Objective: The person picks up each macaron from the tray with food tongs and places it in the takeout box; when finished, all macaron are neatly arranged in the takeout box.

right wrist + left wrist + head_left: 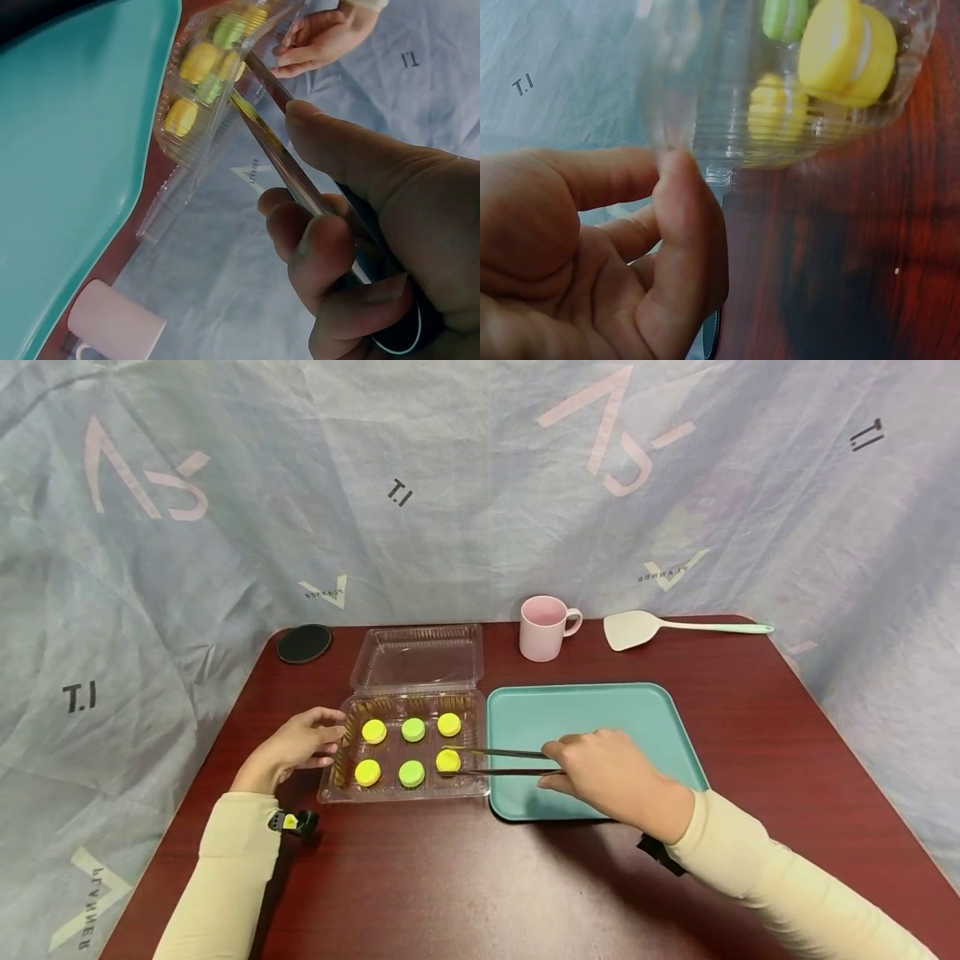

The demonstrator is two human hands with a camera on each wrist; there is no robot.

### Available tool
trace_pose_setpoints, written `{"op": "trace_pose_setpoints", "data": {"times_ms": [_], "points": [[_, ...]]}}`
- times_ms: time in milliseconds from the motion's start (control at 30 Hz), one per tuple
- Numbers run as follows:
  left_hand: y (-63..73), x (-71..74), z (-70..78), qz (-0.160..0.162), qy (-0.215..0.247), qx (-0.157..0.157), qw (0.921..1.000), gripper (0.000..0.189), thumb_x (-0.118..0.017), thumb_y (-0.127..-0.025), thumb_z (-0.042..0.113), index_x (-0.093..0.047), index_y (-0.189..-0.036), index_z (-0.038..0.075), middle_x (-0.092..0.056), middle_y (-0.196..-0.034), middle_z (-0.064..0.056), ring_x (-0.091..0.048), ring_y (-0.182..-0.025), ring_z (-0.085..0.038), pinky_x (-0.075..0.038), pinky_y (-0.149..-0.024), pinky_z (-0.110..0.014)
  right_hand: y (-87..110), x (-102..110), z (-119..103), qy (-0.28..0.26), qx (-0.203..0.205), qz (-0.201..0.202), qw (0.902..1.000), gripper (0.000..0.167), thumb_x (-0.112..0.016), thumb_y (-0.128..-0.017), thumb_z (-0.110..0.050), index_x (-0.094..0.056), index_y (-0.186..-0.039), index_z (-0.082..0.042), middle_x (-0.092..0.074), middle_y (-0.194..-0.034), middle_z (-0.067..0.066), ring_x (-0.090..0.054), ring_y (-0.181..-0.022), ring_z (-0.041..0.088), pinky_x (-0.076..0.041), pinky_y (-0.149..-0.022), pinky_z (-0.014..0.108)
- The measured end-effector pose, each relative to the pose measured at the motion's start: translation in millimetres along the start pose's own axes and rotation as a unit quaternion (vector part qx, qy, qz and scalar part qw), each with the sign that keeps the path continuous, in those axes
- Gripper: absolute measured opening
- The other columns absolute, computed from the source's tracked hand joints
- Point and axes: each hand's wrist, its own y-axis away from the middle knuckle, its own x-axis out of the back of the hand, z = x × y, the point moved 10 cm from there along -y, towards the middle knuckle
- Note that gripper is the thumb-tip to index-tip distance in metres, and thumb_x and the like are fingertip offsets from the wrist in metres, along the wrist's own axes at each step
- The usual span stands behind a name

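Observation:
A clear plastic box (431,795) holds several yellow and green macarons, with its lid (420,660) folded back. My left hand (302,743) pinches the box's left rim between thumb and finger, as the left wrist view (679,180) shows up close. In my right hand (611,777) is a pair of metal tongs (517,772), gripped with curled fingers. The tongs' arms reach left over the box and lie on either side of the front right yellow macaron (448,762). Whether both tips touch it I cannot tell. A green macaron (412,774) sits just left of it.
A teal tray (600,702) lies right of the box, beneath my right hand. Behind it stand a pink mug (542,631) and a white spatula (632,630) lying flat. A black round coaster (303,643) is at the back left. A cloth backdrop hangs behind the table.

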Motion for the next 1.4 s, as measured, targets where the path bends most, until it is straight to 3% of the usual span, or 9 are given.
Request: {"op": "trace_pose_setpoints", "data": {"times_ms": [367,567,667,800,933,1200,1400], "points": [[1.6,-0.6,0.8,-0.002,0.003,0.001,1.0,0.046,-0.052,-0.105,0.014,-0.038,-0.144,-0.005,-0.053,-0.105,-0.01,-0.056,-0.08,-0.012,-0.055,-0.067,-0.026,19.6,7,16,-0.02,-0.018,0.061,0.9978,0.033,-0.087,-0.077,-0.034,-0.071,-0.089,-0.009,-0.055,-0.064,-0.008,-0.05,-0.05,0.009,-0.04,-0.043,0.029],[2.3,-0.3,1.1,-0.003,0.004,-0.001,1.0,0.046,-0.052,-0.105,0.014,-0.038,-0.144,-0.005,-0.053,-0.104,-0.01,-0.056,-0.079,-0.012,-0.055,-0.066,-0.026,31.5,4,24,-0.041,-0.028,0.085,0.9951,0.033,-0.087,-0.076,-0.036,-0.066,-0.084,-0.012,-0.046,-0.06,-0.013,-0.045,-0.05,0.002,-0.037,-0.042,0.025],[2.4,-0.9,1.0,-0.002,0.002,0.002,1.0,0.045,-0.051,-0.105,0.014,-0.038,-0.144,-0.004,-0.053,-0.105,-0.01,-0.056,-0.08,-0.012,-0.055,-0.067,-0.026,37.6,2,27,-0.057,-0.034,0.095,0.9933,0.036,-0.08,-0.082,-0.044,-0.061,-0.08,-0.015,-0.041,-0.06,-0.016,-0.041,-0.05,-0.001,-0.036,-0.043,0.024],[2.2,-1.5,1.1,-0.002,0.001,0.003,1.0,0.045,-0.051,-0.105,0.014,-0.038,-0.144,-0.004,-0.053,-0.104,-0.01,-0.056,-0.08,-0.013,-0.055,-0.067,-0.027,45.9,-3,37,-0.083,-0.064,0.092,0.9902,0.037,-0.079,-0.084,-0.044,-0.053,-0.076,-0.019,-0.035,-0.061,-0.019,-0.035,-0.051,-0.003,-0.033,-0.044,0.022],[1.9,-1.4,1.2,0.0,-0.001,0.004,1.0,0.045,-0.051,-0.105,0.014,-0.038,-0.144,-0.004,-0.052,-0.106,-0.01,-0.056,-0.081,-0.013,-0.055,-0.068,-0.027,53.7,-8,45,-0.095,-0.096,0.085,0.9872,0.039,-0.084,-0.081,-0.033,-0.048,-0.075,-0.021,-0.032,-0.06,-0.019,-0.031,-0.051,-0.002,-0.03,-0.045,0.022],[2.0,-1.2,1.3,-0.001,-0.001,0.002,1.0,0.045,-0.051,-0.105,0.013,-0.038,-0.144,-0.005,-0.053,-0.105,-0.01,-0.056,-0.081,-0.013,-0.055,-0.068,-0.027,73.6,-13,65,-0.086,-0.172,0.082,0.9779,0.031,-0.08,-0.086,-0.034,-0.054,-0.082,-0.018,-0.038,-0.063,-0.015,-0.036,-0.051,0.002,-0.033,-0.047,0.024],[1.0,-0.7,0.5,-0.002,-0.001,-0.001,1.0,0.045,-0.052,-0.105,0.013,-0.038,-0.144,-0.005,-0.054,-0.104,-0.01,-0.056,-0.08,-0.012,-0.055,-0.068,-0.027,90.2,-20,82,-0.092,-0.238,0.061,0.9651,0.026,-0.077,-0.089,-0.033,-0.057,-0.087,-0.017,-0.044,-0.064,-0.014,-0.042,-0.053,0.006,-0.036,-0.045,0.031]]}}
